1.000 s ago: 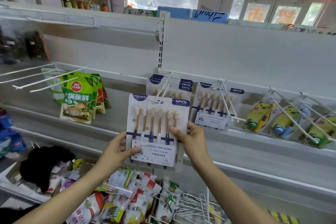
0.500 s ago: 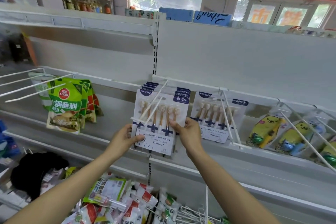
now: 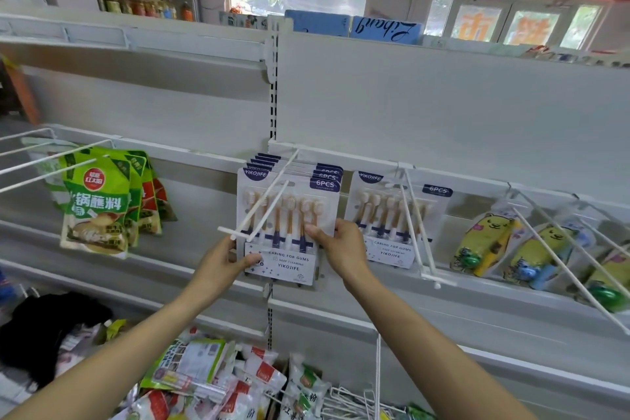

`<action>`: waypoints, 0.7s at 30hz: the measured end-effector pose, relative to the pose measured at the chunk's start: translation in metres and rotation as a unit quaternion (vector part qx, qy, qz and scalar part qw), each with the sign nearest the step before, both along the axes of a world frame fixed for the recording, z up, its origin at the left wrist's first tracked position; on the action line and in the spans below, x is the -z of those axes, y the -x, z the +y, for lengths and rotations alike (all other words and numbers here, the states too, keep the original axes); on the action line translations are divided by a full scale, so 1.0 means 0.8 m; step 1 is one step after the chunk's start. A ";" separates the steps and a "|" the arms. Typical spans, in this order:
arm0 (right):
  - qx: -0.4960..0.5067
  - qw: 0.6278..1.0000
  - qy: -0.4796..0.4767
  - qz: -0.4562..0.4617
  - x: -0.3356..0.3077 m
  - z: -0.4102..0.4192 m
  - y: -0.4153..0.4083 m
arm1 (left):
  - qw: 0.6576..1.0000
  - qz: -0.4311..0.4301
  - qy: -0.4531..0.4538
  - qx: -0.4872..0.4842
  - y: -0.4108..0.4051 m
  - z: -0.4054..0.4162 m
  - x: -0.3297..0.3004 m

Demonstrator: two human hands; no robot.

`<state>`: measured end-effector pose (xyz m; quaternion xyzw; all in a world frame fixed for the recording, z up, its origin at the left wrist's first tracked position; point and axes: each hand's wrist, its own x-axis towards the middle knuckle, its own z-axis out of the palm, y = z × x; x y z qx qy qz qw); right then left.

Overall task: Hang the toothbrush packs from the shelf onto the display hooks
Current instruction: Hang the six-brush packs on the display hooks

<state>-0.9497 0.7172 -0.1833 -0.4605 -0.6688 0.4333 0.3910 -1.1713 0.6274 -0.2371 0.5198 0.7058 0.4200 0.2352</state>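
Both hands hold the front toothbrush pack (image 3: 285, 228) by its lower edges: the left hand (image 3: 223, 261) pinches the bottom-left corner between thumb and fingers, and the right hand (image 3: 342, 247) clamps the right edge the same way. The pack hangs on a white double-prong hook (image 3: 269, 203) at the front of a stack of like packs (image 3: 293, 167). Just beside it on the right, another pack (image 3: 392, 218) hangs on its own hook (image 3: 417, 228).

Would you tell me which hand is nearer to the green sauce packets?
Left. The left hand is just right of the green sauce packets; the right hand is farther right.
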 end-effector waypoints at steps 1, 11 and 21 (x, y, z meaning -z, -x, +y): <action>-0.005 1.000 -0.010 -0.025 -0.003 -0.004 -0.002 | 1.000 0.018 0.006 -0.009 -0.006 -0.005 -0.004; -0.027 0.951 -0.163 -0.261 0.001 -0.069 -0.098 | 0.952 0.278 -0.116 0.053 -0.046 -0.066 0.002; -0.034 0.872 -0.258 -0.415 0.016 -0.167 -0.248 | 0.878 0.348 -0.166 0.283 -0.160 -0.056 -0.015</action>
